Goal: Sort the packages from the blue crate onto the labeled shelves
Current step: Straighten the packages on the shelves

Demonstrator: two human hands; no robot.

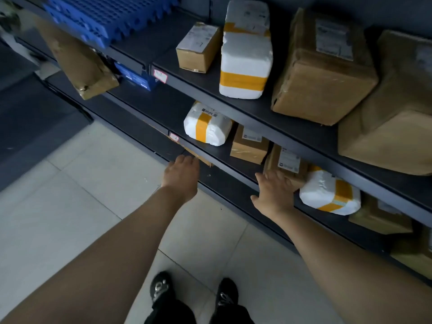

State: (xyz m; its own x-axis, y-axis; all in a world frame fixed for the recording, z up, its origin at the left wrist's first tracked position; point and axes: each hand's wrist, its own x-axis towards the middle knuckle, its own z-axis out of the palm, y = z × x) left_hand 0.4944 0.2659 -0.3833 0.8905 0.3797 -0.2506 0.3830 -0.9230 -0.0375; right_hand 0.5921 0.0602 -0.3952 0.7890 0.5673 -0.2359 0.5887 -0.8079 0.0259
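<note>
My left hand reaches to the bottom shelf, its fingertips on the edge of a flat brown package that pokes out from under the shelf above; the grip is hidden. My right hand is spread with fingers apart on the front edge of the middle shelf, touching a brown labelled box. A white bag with yellow tape lies just right of that hand. The blue crate sits on the upper shelf at top left.
The upper shelf carries a small box, a white taped parcel and two big brown parcels. Another white bag and box sit on the middle shelf. Label tags mark the shelf edges. My feet stand on tiled floor.
</note>
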